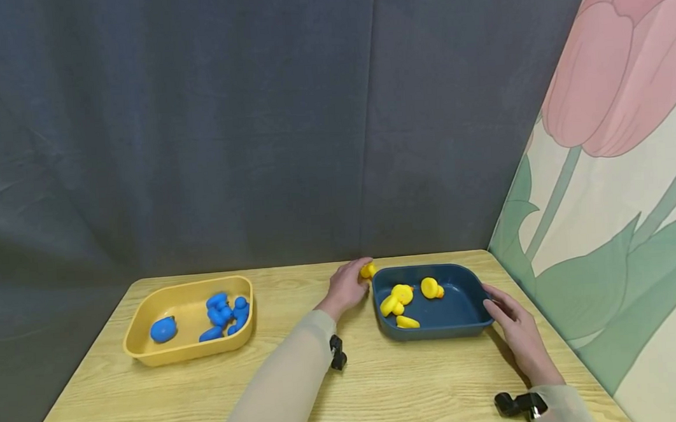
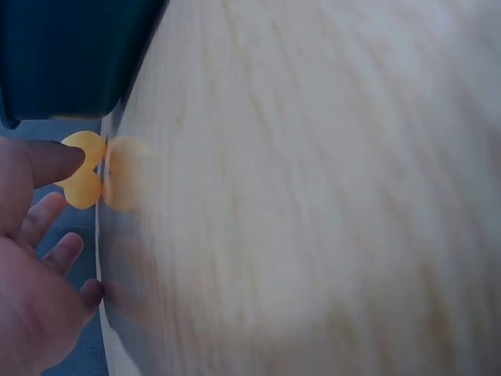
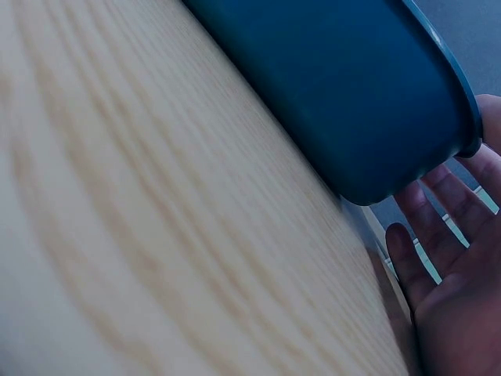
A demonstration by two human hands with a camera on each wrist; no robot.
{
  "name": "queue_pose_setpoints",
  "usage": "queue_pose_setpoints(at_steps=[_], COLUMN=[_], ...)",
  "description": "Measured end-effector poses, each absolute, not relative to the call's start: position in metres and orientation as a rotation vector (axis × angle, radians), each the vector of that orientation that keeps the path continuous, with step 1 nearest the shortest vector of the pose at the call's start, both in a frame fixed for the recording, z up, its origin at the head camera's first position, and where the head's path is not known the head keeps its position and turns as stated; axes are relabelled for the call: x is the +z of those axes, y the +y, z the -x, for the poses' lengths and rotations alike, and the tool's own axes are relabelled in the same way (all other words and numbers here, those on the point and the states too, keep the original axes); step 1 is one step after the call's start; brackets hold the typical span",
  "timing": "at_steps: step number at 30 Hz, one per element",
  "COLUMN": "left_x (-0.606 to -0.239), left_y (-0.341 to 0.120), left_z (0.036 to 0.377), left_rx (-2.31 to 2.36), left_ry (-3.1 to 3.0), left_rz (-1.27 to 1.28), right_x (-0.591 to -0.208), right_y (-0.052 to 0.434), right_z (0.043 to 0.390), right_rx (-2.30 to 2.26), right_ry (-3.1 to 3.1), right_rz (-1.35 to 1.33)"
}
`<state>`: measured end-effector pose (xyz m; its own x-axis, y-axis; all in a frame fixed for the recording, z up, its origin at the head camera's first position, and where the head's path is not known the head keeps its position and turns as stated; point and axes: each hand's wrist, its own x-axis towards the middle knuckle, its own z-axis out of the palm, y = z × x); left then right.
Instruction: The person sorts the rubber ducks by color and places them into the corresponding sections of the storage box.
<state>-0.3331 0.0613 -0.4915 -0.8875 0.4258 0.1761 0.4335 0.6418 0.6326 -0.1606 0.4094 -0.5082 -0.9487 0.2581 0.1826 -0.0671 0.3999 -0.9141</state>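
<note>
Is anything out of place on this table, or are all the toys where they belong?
One yellow duck sits outside the blue tray, at its far left corner, under the left hand; the other yellow ones lie inside.

From my head the light is soft and even, bright enough, with only faint shadows under my arms and beside the dark blue tray (image 1: 434, 329) on the table (image 1: 153, 399), and no glare; the view bends a little toward its edges. At my left wrist the wood grain is smeared and washed out, and the yellow duck (image 2: 83, 180) by my fingers (image 2: 47, 160) is soft. My right wrist view is blurred too, dimmer around my palm.
</note>
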Motion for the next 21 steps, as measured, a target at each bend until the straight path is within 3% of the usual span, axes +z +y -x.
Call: queue_pose_setpoints(at_steps=[21], left_x=[-0.5003], left_y=[0.0630], left_z=[0.3307], left_rx=[-1.076], left_ry=[-2.784], left_rz=[0.630], right_x=[-0.5091], right_y=[0.4096], right_z=[0.1610], right_rx=[1.567], right_ry=[-2.372], right_rz=[0.177])
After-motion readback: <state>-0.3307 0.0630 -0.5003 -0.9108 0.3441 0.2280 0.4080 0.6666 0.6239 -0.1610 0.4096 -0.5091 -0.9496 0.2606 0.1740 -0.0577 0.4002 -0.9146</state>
